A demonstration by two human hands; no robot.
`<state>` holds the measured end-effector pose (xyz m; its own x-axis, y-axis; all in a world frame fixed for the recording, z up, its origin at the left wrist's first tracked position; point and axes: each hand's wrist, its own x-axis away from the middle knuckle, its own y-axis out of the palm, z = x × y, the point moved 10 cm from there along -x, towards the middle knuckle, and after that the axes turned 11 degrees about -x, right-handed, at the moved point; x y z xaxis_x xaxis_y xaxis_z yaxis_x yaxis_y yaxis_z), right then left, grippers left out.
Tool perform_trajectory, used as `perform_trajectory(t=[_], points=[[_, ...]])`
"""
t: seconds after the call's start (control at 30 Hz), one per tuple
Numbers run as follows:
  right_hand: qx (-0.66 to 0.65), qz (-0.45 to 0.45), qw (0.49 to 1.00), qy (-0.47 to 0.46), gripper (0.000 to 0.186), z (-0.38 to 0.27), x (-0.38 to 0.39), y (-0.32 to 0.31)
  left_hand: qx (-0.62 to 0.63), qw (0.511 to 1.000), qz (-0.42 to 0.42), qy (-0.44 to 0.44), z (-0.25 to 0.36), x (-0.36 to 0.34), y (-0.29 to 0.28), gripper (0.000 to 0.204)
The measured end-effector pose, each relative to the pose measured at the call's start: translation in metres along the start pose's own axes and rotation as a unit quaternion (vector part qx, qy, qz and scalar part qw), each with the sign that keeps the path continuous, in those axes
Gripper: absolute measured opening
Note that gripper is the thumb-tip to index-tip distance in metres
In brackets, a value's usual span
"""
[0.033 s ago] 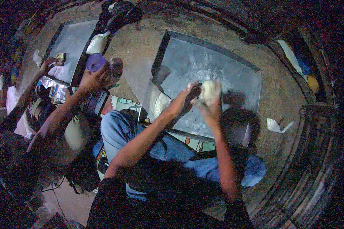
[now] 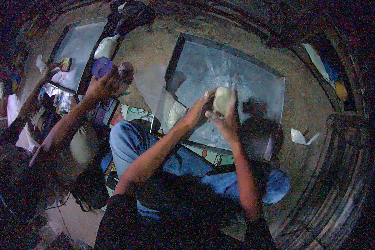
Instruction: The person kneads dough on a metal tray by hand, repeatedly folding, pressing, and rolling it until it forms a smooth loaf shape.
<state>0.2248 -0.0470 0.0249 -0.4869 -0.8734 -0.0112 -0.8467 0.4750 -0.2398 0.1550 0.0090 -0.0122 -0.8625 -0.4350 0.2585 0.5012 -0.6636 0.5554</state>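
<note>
A pale, rounded block (image 2: 223,100), its exact kind unclear, is held up between my two hands over a shallow grey tray (image 2: 191,58) with dark rims. Its left edge lies against the curled fingers of my left hand (image 2: 206,106). From the right, my right hand (image 2: 229,123) grips it, with the thumb low and the fingers along its far right side. White powder (image 2: 221,66) is smeared over the tray under and beyond the block. Dark shadows of my hands fall on the tray to the right.
At left a co-worker's hand (image 2: 102,85) holds a purple disc (image 2: 101,66); the other touches a small block (image 2: 65,64) on a second tray (image 2: 85,33). Between the trays lie a white bag (image 2: 106,48) and black plastic (image 2: 129,18). A white scrap (image 2: 300,136) lies right, near slatted wood (image 2: 321,191).
My right hand has shifted slightly left and down and is less blurred, and the pale block has moved a little left with it. The co-worker's purple disc has tilted slightly.
</note>
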Motion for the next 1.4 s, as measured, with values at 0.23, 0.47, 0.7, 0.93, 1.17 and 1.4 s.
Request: perform_trajectory(t=[0.23, 0.47, 0.7, 0.93, 1.17, 1.4], points=[[0.162, -0.149, 0.974, -0.055, 0.083, -0.079, 0.005, 0.045, 0.146, 0.985, -0.017, -0.096, -0.023, -0.009, -0.035, 0.052], [-0.107, 0.189, 0.966, 0.138, 0.035, -0.003, 0.006, -0.056, 0.025, 0.989, 0.124, -0.081, -0.027, -0.011, -0.071, 0.061], [-0.139, 0.075, 0.987, 0.035, 0.054, 0.03, -0.012, -0.018, 0.054, 0.994, 0.021, -0.091, -0.021, -0.008, -0.047, 0.087], [-0.332, 0.139, 0.925, 0.123, 0.049, 0.06, -0.001, -0.013, 0.081, 0.975, -0.193, -0.081, 0.002, 0.006, 0.019, 0.117], [-0.052, 0.155, 0.984, 0.071, 0.05, 0.027, 0.002, -0.034, -0.025, 0.973, -0.181, -0.14, -0.017, 0.023, 0.023, 0.114], [-0.116, 0.257, 0.937, 0.206, 0.032, 0.05, 0.014, -0.047, 0.011, 0.978, -0.181, -0.102, -0.012, 0.02, 0.019, 0.093]])
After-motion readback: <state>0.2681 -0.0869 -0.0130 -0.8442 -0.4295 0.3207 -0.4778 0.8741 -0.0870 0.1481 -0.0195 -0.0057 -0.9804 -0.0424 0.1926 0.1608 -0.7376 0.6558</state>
